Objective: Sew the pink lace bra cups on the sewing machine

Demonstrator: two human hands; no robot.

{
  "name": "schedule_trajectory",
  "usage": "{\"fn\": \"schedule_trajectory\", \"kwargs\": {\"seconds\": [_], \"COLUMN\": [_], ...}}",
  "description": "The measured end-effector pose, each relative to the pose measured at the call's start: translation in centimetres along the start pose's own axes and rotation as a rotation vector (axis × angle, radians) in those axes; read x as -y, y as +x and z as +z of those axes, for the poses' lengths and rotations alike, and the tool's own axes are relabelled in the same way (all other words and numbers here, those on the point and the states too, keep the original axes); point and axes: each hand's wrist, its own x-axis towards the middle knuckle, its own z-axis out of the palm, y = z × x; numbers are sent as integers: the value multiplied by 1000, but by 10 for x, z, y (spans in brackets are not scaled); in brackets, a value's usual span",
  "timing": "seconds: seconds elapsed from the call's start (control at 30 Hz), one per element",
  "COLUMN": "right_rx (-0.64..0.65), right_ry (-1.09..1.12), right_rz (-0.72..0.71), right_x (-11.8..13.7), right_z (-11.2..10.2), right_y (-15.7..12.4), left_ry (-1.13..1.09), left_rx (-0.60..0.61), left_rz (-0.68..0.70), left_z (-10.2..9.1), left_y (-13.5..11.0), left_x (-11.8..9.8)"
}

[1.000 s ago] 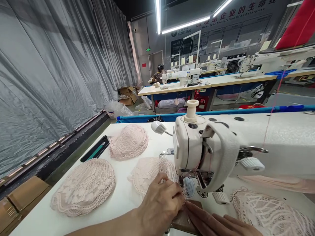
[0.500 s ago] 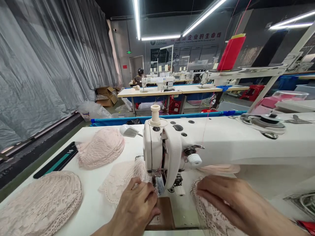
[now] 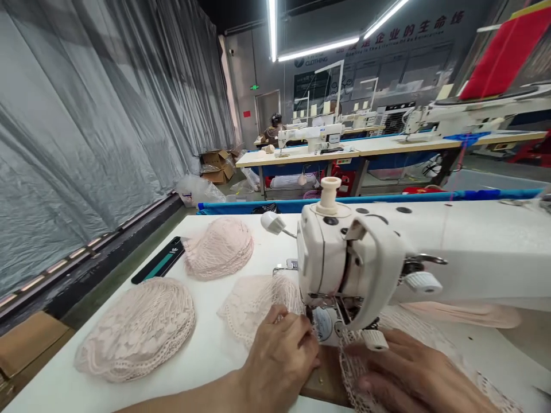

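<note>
A white sewing machine stands in front of me. My left hand is just left of the presser-foot area, fingers curled together against a pale pink lace piece; its fingertips are partly hidden. On the other side, my right hand grips a second lace piece, whose scalloped edge runs up beside the metal plate below the machine head. The thread tension knob covers part of the right fingers. The needle tip is not clearly visible.
Stacked lace cups lie left, one pile nearer and one farther back. Beside them lies a black and green ruler-like strip. Peach fabric rests under the machine arm. Another sewing table stands beyond, with a person farther back.
My view has turned left. The right hand has brought its lace piece leftward, close to the machine head. My left hand stays by the presser-foot area with its fingers curled.
</note>
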Motion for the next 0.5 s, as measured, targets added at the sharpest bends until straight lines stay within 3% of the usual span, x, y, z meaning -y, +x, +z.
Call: {"fn": "schedule_trajectory", "kwargs": {"seconds": [0.13,0.27,0.4,0.5], "right_rx": [-105,-136,-78,-120], "right_ry": [-222,-381,-375,-297], "right_rz": [9,-105,-130,-79], "right_x": [-6,-12,-15,-14], "right_z": [21,32,33,32], "right_y": [-3,-3,1,4], "left_ry": [14,12,-7,-11], "left_rx": [27,24,20,53], "left_rz": [1,19,13,-4], "left_z": [0,1,2,1], "left_y": [-2,-3,-3,-3], "left_x": [2,4,5,6]}}
